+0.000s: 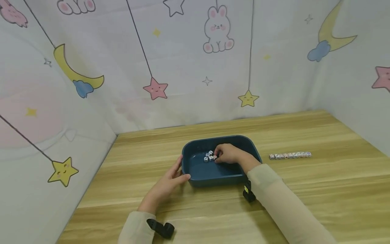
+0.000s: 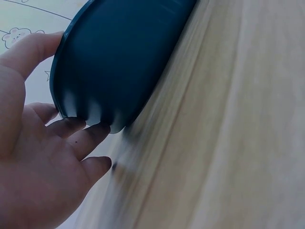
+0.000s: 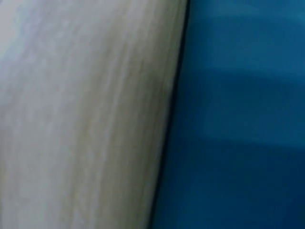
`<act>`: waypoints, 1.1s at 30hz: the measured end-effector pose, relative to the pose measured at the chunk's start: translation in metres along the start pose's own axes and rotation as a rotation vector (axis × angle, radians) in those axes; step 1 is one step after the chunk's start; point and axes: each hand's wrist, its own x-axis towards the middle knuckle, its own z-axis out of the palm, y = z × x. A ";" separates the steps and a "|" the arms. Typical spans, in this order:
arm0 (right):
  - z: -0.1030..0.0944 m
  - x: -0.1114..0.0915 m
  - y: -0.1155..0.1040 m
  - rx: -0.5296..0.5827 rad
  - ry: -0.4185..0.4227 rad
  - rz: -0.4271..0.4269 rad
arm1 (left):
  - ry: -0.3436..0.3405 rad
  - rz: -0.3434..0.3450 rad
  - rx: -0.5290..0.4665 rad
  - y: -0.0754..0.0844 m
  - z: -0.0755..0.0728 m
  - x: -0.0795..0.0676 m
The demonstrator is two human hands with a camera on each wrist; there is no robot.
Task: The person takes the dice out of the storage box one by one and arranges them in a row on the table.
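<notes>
A dark blue rectangular tray (image 1: 210,181) with rounded corners sits on the wooden table. My left hand (image 1: 166,186) holds its near left corner, with the thumb by the front rim and the fingers against the outer end wall. In the left wrist view, fingertips (image 2: 97,131) touch that wall. Several white dice (image 1: 206,159) lie loosely grouped on the tray floor. Inside the tray, my right hand (image 1: 229,154) has curled fingers and pinches a die with red pips (image 1: 215,157) at the group's right edge. The right wrist view shows blue tray wall (image 3: 238,109) but no hand.
To the right of the tray, several dice stand in a straight row (image 1: 290,155) on the wooden table (image 1: 304,189). A white cloth (image 1: 182,112) with cartoon prints hangs behind the table and along its sides. Both wrists wear small black cameras (image 1: 164,229).
</notes>
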 end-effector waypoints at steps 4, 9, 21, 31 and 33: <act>0.001 -0.002 0.000 -0.007 -0.008 -0.006 | 0.005 -0.003 0.005 -0.001 0.001 0.000; 0.004 -0.002 -0.002 -0.018 -0.021 -0.004 | 0.013 -0.016 0.019 -0.003 0.000 -0.003; -0.003 -0.002 -0.003 -0.041 -0.029 -0.016 | 0.005 -0.026 0.010 0.001 -0.001 0.001; -0.005 -0.001 -0.003 -0.038 -0.036 -0.031 | -0.005 -0.009 0.020 0.002 -0.003 0.000; -0.004 -0.002 0.000 -0.032 -0.036 -0.034 | -0.008 -0.009 0.024 0.002 -0.002 0.000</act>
